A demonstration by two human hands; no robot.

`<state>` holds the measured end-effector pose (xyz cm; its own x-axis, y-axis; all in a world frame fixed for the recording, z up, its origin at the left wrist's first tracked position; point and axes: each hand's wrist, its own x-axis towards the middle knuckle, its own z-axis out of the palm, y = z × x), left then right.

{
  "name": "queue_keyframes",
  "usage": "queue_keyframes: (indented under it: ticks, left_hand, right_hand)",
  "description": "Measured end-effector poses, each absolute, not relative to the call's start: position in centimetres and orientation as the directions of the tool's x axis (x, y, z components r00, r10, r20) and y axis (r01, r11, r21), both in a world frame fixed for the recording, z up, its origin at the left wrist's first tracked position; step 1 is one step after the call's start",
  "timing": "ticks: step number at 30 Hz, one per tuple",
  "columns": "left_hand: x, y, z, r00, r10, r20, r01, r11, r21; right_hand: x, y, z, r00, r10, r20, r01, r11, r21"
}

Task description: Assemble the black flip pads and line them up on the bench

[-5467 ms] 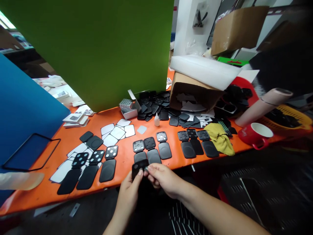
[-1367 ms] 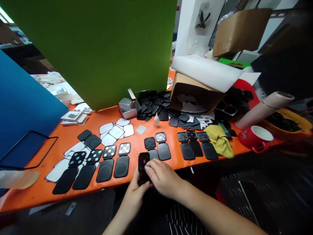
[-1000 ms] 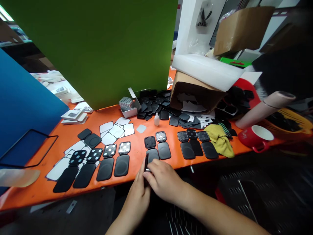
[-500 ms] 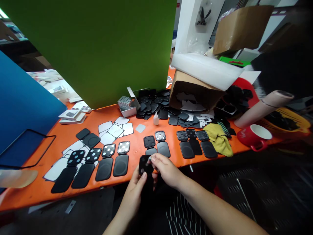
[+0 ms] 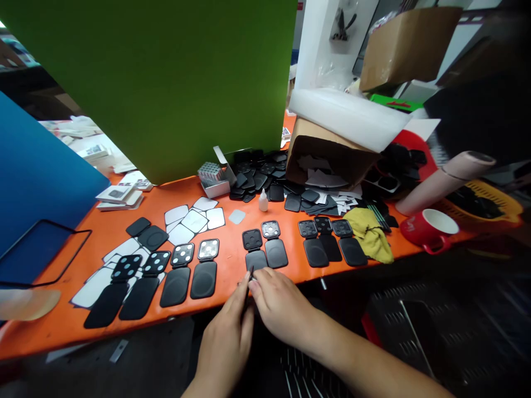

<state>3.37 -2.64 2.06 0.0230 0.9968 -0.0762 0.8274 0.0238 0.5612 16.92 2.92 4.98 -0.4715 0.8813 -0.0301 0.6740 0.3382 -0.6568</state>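
Note:
Turned edge-on, a black folding pad [image 5: 248, 292] of the wireless-charger kind is held over the table's front edge. My left hand [image 5: 227, 331] grips it from the left, fingers closed along its side. On the other side my right hand [image 5: 282, 307] has its fingers bent and pressed to the pad near its top; the fingertips are partly hidden. Just beyond my hands lie two opened folding pads, one with a dark dotted panel [image 5: 252, 239] and one with a silver-dotted panel [image 5: 271, 230]. More opened pads [image 5: 203, 279] stand in a row to the left.
Three opened pads [image 5: 316, 252] lie to the right beside a yellow cloth [image 5: 371, 235]. White sheets [image 5: 194, 221], a small dropper bottle [image 5: 263, 200] and a box of small cylinders [image 5: 216, 179] are farther back. A red mug [image 5: 429, 231] and pink flask [image 5: 446, 182] stand right. A green partition [image 5: 186, 94] rises behind.
The pad in my hands has turned from showing its dotted face to edge-on. My right hand has shifted from pinching at its upper corner to pressing along its side.

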Motion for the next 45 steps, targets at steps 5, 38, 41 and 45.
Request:
queue_keyframes:
  ticks: [5,38,41,45]
  left_hand:
    - [3.2,-3.0,1.9,0.057,0.995,-0.078,0.875,-0.012,0.484]
    - [0.3,-4.1,2.2,0.245,0.929,0.279,0.804,-0.355,0.477]
    - [0.5,-4.2,2.3,0.229,0.935,0.271,0.788,-0.341,0.513]
    - [0.9,-3.6,2.4,-0.007,0.990,0.144,0.650,-0.105,0.753]
  right_hand:
    - [17.1,2.8,5.1,-0.461,0.887,-0.038,0.633,0.298,-0.714]
    - [16.3,1.8,3.2,-0.619,0.644,-0.450,-0.127,-0.648,-0.751]
    - [15.6,1.7,2.8,-0.605,0.655,-0.453,-0.240,-0.692,-0.681]
    - [14.6,2.0,2.4,-0.629,0.621,-0.468,-0.340,-0.761,-0.553]
